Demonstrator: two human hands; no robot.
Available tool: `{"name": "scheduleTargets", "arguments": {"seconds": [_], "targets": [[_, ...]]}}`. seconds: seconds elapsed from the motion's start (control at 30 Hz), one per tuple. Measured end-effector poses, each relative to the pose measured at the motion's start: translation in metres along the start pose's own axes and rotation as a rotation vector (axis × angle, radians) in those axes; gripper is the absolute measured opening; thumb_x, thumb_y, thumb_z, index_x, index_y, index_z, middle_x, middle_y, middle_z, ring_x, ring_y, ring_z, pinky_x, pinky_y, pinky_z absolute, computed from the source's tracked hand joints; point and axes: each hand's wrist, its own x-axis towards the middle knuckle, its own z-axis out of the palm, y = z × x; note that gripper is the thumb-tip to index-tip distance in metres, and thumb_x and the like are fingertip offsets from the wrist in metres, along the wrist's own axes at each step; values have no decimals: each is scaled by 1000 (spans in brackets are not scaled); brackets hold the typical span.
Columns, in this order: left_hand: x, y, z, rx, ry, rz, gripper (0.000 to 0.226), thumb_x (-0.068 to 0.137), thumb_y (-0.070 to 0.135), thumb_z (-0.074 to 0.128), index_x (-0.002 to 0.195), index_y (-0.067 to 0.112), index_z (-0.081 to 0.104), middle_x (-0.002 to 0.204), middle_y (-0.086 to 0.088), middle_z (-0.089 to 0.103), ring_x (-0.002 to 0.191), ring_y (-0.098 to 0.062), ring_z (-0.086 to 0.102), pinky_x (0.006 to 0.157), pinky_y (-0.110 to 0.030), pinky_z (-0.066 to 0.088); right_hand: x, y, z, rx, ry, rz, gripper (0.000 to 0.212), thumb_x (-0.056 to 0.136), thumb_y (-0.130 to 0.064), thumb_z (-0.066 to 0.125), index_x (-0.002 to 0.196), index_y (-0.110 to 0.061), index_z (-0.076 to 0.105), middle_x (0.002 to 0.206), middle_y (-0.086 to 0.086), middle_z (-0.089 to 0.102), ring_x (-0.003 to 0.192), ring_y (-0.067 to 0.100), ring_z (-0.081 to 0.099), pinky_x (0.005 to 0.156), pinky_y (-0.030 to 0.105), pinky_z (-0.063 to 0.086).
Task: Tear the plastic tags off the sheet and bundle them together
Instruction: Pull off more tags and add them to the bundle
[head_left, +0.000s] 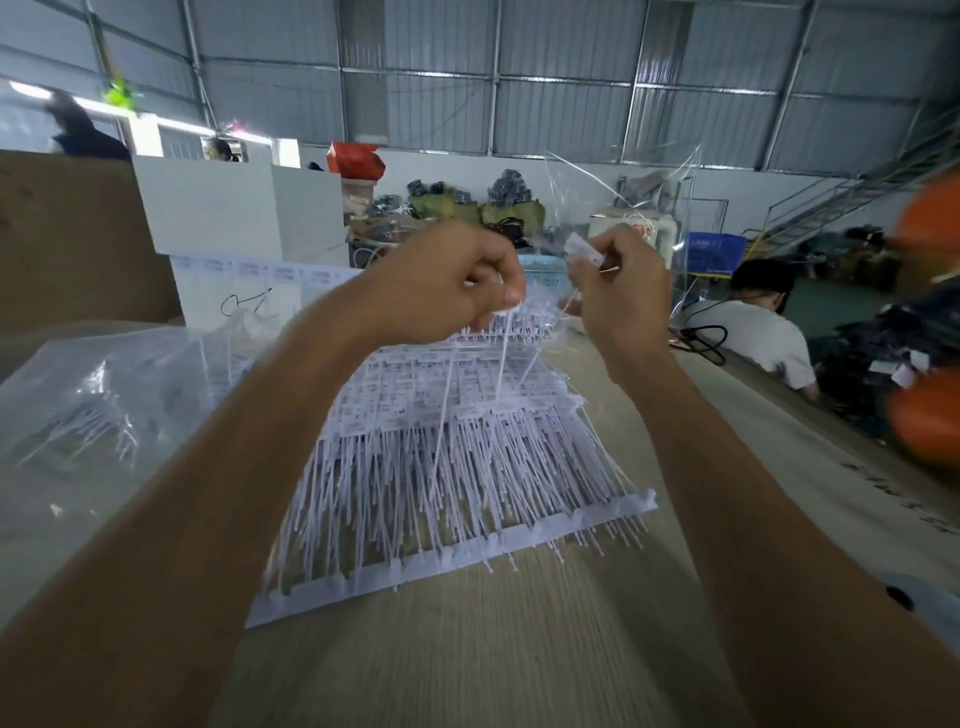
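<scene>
A stack of white plastic tag sheets (441, 467) lies on the wooden table, with long thin strands running toward me from rows of tag heads. My left hand (447, 280) is raised above the far end of the stack and pinches the top of a strand that still hangs down to the sheets. My right hand (618, 280) is held beside it at the same height and grips a small bundle of torn-off tags (584, 252), whose strands trail down from the fist.
A clear plastic bag (93, 426) holding more tags lies at the left. Cardboard and white boxes (218, 208) stand behind it. A person (758, 322) sits beyond the table's right edge. An orange object (930, 218) is at far right.
</scene>
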Motion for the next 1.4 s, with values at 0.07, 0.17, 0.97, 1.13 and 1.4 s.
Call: {"name": "scheduleTargets", "arguments": {"seconds": [0.07, 0.17, 0.97, 1.13, 1.4], "targets": [[1, 2, -2, 32, 72, 23, 13, 99, 18, 62, 108, 20, 71, 74, 6, 71, 65, -2, 65, 71, -27, 55, 6, 2, -9, 163, -34, 126, 4, 98, -7, 64, 101, -9, 62, 92, 10, 68, 75, 15, 68, 69, 40, 64], [4, 1, -4, 122, 30, 21, 38, 99, 5, 58, 129, 27, 64, 106, 3, 70, 83, -5, 64, 74, -27, 53, 5, 1, -12, 370, -137, 216, 18, 97, -10, 67, 113, -9, 59, 79, 8, 72, 70, 12, 68, 64, 32, 61], [6, -19, 2, 58, 349, 63, 4, 89, 21, 75, 91, 22, 71, 69, 11, 71, 66, -5, 69, 74, -42, 60, -10, -13, 14, 421, -358, 385, 52, 95, -61, 55, 78, -14, 70, 61, -7, 56, 55, 6, 41, 54, 23, 32], [1, -20, -1, 90, 346, -14, 12, 85, 39, 77, 88, 29, 71, 70, 13, 71, 69, 0, 69, 76, -39, 59, -14, -16, 11, 332, -492, 270, 42, 95, -55, 62, 80, -19, 79, 68, -7, 60, 62, 5, 46, 52, 21, 32], [7, -18, 3, 274, 269, -151, 18, 100, 38, 56, 86, 31, 63, 87, 9, 68, 84, -18, 64, 88, -45, 53, -16, -20, 13, 374, -379, 336, 51, 98, -37, 65, 93, 14, 65, 59, -5, 51, 51, 7, 35, 44, 19, 28]]}}
